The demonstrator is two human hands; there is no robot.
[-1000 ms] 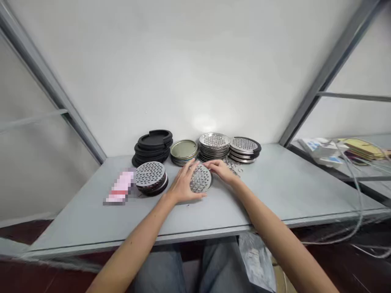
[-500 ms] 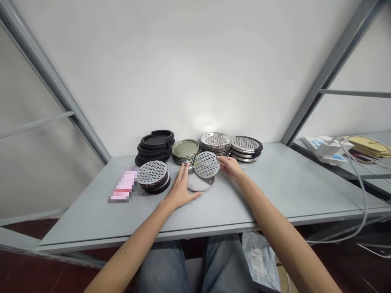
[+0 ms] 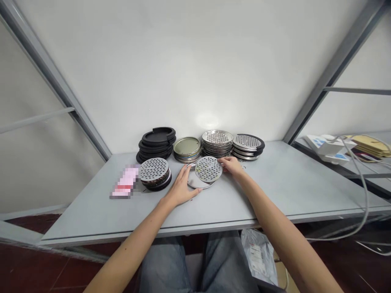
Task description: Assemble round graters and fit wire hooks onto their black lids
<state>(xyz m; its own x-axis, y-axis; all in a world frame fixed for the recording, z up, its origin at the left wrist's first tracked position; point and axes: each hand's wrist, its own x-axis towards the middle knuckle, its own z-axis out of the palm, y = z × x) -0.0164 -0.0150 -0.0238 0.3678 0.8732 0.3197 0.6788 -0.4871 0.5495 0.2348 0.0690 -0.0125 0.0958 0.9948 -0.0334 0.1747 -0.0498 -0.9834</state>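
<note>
The person's right hand point(image 3: 232, 166) grasps the right edge of a round perforated steel disc point(image 3: 208, 169), its fingers point(image 3: 223, 162) pinched on the rim. That disc lies over the upper right part of a plain round silver disc point(image 3: 196, 183), near the middle of a pale grey metal desk point(image 3: 281, 183). The left hand point(image 3: 181, 185) sits open on the desk, not clenched, curving around the left edge of the plain disc. Just behind the hands, along the wall, stand a stack of black rings point(image 3: 157, 142), a stack of gold-rimmed lids point(image 3: 187, 149), a stack of perforated steel discs point(image 3: 216, 138) and a stack of black-rimmed perforated discs point(image 3: 247, 141). Left of the left hand sits a low stack of perforated discs on dark rings point(image 3: 154, 171), beside a pixelated pink object point(image 3: 126, 181).
</note>
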